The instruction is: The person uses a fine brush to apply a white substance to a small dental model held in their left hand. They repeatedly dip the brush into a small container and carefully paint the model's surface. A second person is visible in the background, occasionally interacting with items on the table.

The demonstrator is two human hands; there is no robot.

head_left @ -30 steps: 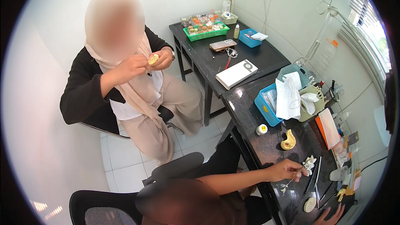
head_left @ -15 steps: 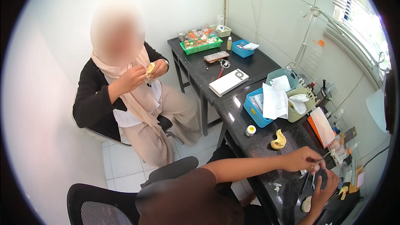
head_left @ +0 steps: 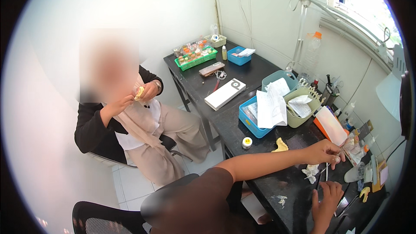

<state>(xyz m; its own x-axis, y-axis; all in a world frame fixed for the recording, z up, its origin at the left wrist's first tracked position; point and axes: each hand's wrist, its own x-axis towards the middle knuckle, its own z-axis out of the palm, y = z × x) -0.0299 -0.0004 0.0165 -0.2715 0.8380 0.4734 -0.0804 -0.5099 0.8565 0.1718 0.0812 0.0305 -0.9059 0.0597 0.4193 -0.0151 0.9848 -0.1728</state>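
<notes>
Neither my left hand nor my right hand shows. A seated person in a black jacket (head_left: 93, 128) holds a small yellow arch-shaped piece (head_left: 139, 93) between both hands. In the lower middle, another person in brown (head_left: 203, 203) reaches over the black desk (head_left: 260, 182); their upper hand (head_left: 325, 151) pinches something thin and indistinct, while their lower hand (head_left: 327, 199) is at the desktop beside slim tools (head_left: 344, 208). Crumpled white material (head_left: 310, 172), a yellow model (head_left: 281, 145) and a small lidded jar (head_left: 247, 142) sit on that desk.
A rear table holds a green tray of jars (head_left: 184, 64), a blue basket (head_left: 234, 60) and a white box (head_left: 225, 94). Papers (head_left: 271, 108) overlie baskets beside a lamp (head_left: 388, 95) and bottles. A mesh chair (head_left: 104, 223) stands at lower left.
The view has shifted, moving the rear table leftward in the picture. The brown-clad person's upper hand has moved away from the crumpled material toward the bottles; their lower hand has come farther into view.
</notes>
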